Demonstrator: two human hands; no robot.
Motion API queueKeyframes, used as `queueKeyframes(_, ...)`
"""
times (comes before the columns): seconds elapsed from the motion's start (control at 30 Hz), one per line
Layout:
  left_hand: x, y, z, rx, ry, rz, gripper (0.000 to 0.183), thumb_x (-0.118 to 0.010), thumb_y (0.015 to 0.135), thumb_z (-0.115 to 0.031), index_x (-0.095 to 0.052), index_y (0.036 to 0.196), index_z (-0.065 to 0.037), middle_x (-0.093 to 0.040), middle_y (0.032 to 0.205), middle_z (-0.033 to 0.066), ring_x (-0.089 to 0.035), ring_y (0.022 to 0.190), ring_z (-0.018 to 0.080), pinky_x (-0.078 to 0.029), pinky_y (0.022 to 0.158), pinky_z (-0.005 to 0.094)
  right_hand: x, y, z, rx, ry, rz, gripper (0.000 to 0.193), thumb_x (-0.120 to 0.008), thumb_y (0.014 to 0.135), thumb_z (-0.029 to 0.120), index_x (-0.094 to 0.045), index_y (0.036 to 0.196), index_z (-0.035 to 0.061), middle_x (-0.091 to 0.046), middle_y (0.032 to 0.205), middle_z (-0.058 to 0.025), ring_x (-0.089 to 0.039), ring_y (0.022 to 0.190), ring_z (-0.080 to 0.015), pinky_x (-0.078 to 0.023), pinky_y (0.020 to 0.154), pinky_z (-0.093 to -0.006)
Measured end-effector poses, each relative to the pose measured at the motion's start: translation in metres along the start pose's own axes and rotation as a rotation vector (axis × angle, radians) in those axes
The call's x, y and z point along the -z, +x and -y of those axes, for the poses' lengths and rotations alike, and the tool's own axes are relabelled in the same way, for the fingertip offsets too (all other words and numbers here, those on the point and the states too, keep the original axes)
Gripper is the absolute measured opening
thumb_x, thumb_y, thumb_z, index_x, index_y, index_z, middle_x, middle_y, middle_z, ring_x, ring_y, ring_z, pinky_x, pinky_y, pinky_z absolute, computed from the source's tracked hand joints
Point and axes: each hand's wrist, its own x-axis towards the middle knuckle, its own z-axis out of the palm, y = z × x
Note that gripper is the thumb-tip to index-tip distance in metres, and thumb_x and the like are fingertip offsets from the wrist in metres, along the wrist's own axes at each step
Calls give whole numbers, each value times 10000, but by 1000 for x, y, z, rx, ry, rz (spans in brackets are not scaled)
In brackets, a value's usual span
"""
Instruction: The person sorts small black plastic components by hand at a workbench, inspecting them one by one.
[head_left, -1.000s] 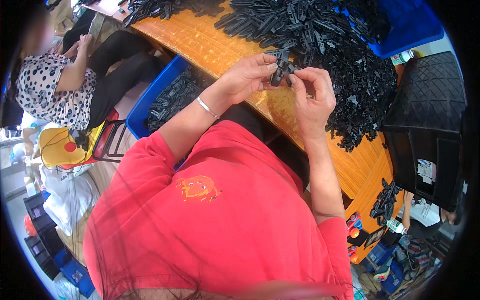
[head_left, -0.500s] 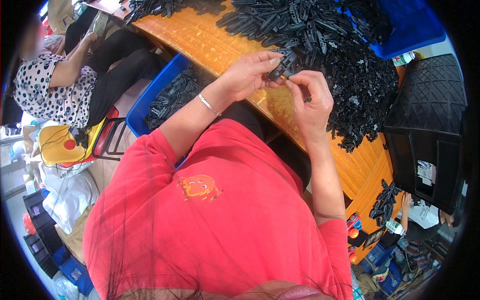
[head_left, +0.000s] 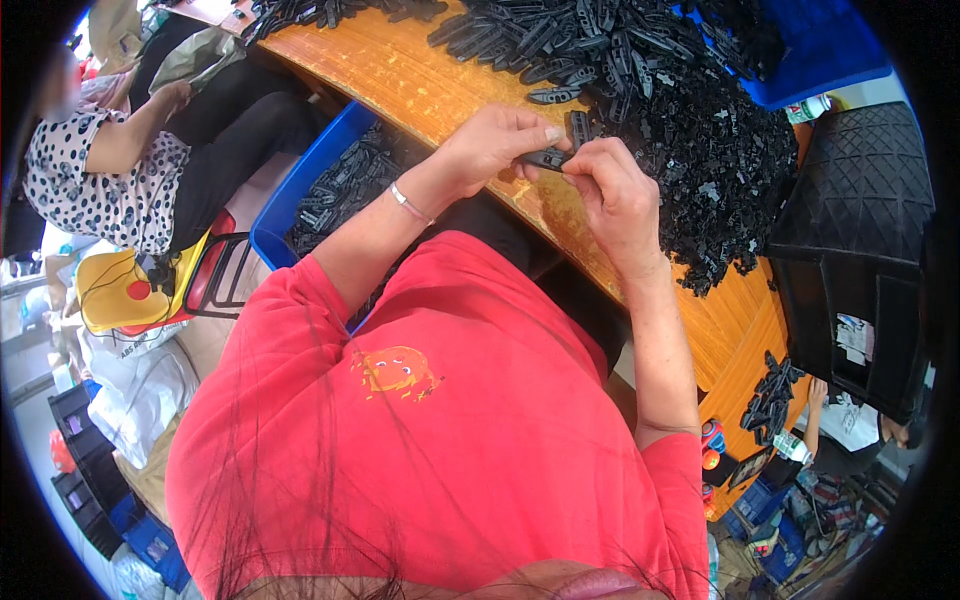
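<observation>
Above the near edge of the wooden table (head_left: 400,75), a dark elongated plastic part (head_left: 546,158) is held between my hands. My left hand (head_left: 497,146) pinches its left end with thumb and fingers. At its right end, the thumb and fingertips of my right hand (head_left: 617,190) are pressed together on the part; whether a smaller piece is between them is too small to tell. Another long black part (head_left: 577,128) lies on the table just beyond my fingers. Past it spreads a heap of similar long black parts (head_left: 600,45), and to its right a pile of small black pieces (head_left: 715,170).
A blue bin (head_left: 268,228) of black parts stands below the table edge at left. Another blue bin (head_left: 835,60) sits far right, beside a black crate (head_left: 850,200). A co-worker in a dotted shirt (head_left: 95,185) sits at left. More black parts (head_left: 770,400) lie at right.
The dark part has been turned to lie lengthwise between my hands, which have moved slightly left and down. At left, the co-worker's hands have lowered with the pale bag-like item.
</observation>
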Motion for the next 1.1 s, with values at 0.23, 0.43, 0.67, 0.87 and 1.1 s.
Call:
queueKeyframes(0.23,-15,-20,10,-252,93,13,248,-726,1017,-114,-750,1230,11,-771,1047,37,-703,893,63,-546,729,228,-12,-16,4,-430,135,96,211,-859,845,70,-705,984,34,-716,966,-110,-727,768,-260,-571,666,-360)
queueKeyframes(0.43,-7,-47,4,-252,477,-89,247,-726,958,9,-717,1204,34,-752,1045,21,-685,897,59,-564,816,241,-41,-28,7,-618,208,161,329,-912,828,232,-726,1006,28,-741,863,-119,-732,776,-256,-573,713,-386)
queueKeyframes(0.67,63,-79,-47,-260,1125,170,93,-764,899,-129,-759,944,-48,-753,953,135,-717,961,351,-563,848,432,-39,-40,15,-651,398,325,245,-834,917,238,-768,1074,62,-772,947,-112,-750,851,-260,-590,783,-386)
queueKeyframes(0.87,35,-17,-24,-600,1262,-88,159,-760,888,-102,-745,1045,-84,-721,1110,117,-675,1095,337,-538,985,431,1,-45,-28,-467,-333,71,135,-777,934,174,-722,1027,94,-695,1008,-122,-728,835,-380,-579,708,-478)
queueKeyframes(1.1,-11,67,4,-882,1420,-6,290,-770,846,-111,-743,1135,-110,-653,1160,101,-607,1141,339,-535,970,447,-6,-41,-36,-415,-484,159,166,-758,925,127,-678,1064,87,-654,1047,-150,-727,817,-401,-595,709,-494)
